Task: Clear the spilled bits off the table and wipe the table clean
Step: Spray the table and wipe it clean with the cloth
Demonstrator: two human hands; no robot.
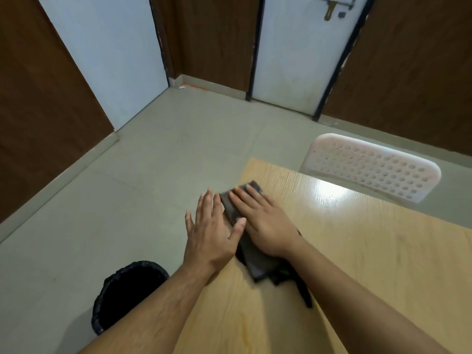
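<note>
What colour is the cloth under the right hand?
Dark grey-brown cloth, head view.

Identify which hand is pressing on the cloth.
The right hand, fingers flat on the dark cloth; the left hand hovers beside the table's edge.

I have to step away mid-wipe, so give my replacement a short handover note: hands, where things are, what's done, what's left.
Right hand: flat, fingers straight, pressing the dark cloth on the table at its left edge.
Left hand: open, fingers spread, at that edge just past the cloth, thumb against it.
Bin: on the floor below that edge, black liner.
Done: no bits show on the visible tabletop.
Left: cannot tell if any sit under the cloth; push them off over the bin, then finish wiping.
</note>
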